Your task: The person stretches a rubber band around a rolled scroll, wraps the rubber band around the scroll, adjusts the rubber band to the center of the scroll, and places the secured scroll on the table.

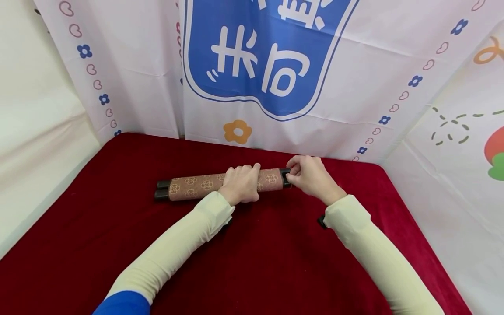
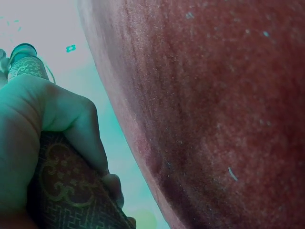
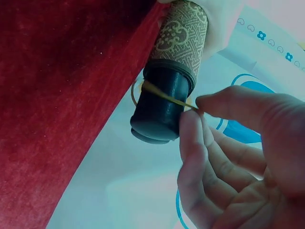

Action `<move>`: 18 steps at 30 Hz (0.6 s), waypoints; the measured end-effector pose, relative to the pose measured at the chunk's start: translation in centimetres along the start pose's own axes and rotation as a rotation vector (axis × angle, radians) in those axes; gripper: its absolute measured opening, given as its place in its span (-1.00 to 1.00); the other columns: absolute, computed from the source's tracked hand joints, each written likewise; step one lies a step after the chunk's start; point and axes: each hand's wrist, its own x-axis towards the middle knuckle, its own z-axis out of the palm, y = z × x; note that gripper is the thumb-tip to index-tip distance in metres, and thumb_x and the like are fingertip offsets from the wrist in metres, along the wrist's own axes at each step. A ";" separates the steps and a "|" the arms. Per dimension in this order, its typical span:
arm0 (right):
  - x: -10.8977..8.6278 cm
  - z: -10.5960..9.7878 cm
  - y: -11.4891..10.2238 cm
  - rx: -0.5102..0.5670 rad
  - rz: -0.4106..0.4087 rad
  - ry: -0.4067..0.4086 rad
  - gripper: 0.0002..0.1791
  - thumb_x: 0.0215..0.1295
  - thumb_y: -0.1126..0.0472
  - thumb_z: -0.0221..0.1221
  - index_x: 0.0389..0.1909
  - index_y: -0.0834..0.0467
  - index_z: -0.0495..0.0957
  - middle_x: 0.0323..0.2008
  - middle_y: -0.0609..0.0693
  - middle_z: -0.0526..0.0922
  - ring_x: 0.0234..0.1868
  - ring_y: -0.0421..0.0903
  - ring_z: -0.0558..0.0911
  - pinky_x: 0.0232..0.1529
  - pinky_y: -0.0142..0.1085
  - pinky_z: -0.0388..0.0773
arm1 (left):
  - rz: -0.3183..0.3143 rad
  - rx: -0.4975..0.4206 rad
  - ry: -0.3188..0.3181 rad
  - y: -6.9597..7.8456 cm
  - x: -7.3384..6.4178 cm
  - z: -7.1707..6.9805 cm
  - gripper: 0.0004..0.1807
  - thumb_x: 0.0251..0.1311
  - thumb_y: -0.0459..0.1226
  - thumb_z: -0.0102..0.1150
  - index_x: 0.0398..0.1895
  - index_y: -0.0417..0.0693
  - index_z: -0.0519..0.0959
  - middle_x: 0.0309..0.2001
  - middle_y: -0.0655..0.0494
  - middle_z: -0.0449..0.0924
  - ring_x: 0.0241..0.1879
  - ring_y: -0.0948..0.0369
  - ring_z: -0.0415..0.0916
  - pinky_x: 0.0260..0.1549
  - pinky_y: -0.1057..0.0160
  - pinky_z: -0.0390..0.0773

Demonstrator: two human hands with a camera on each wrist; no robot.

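A scroll (image 1: 197, 186) rolled from both ends, covered in brown cloth with a gold pattern, lies across the red-covered table. Black end knobs (image 1: 162, 194) stick out at its left. My left hand (image 1: 241, 183) grips the roll right of its middle, fingers wrapped over the top. At the right end, my right hand (image 1: 313, 177) pinches a thin yellowish elastic band (image 3: 164, 96) between thumb and forefinger. The right wrist view has this band stretched across a black end knob (image 3: 159, 117). In the left wrist view the patterned cloth runs under my curled left fingers (image 2: 90, 138).
A red velvet cloth (image 1: 252, 262) covers the table. Behind it hangs a white curtain (image 1: 157, 87) with a blue printed sign, close past the scroll. White walls (image 1: 437, 175) rise at both sides. Small black pieces show at both cuffs.
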 end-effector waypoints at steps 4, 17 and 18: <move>0.9 -0.1 -0.3 -0.020 0.003 0.008 -0.73 0.28 0.34 0.30 -0.02 0.29 0.72 -0.29 0.12 0.83 -0.24 -0.02 0.78 -0.15 -0.14 0.73 | 0.002 -0.001 -0.009 0.0 -0.1 -0.1 -0.45 0.09 -0.14 0.42 0.17 0.00 0.51 -0.14 0.06 0.69 -0.21 0.00 0.70 -0.21 -0.04 0.63; 2.8 1.5 -0.9 -0.017 0.045 0.029 -0.66 0.24 0.33 0.28 0.05 0.26 0.68 -0.28 0.11 0.81 -0.25 -0.01 0.77 -0.15 -0.13 0.73 | 0.004 -0.006 -0.028 0.2 -0.4 -0.1 -0.24 0.07 -0.12 0.44 0.39 -0.04 0.46 0.00 -0.02 0.74 -0.06 -0.05 0.72 -0.10 -0.10 0.64; 3.0 1.6 -0.9 -0.017 0.046 0.035 -0.66 0.25 0.33 0.28 0.05 0.26 0.68 -0.28 0.11 0.81 -0.24 0.00 0.77 -0.13 -0.12 0.73 | 0.007 -0.004 -0.029 0.2 -0.4 0.0 -0.24 0.07 -0.12 0.44 0.39 -0.04 0.46 0.00 -0.03 0.74 -0.05 -0.06 0.72 -0.09 -0.10 0.64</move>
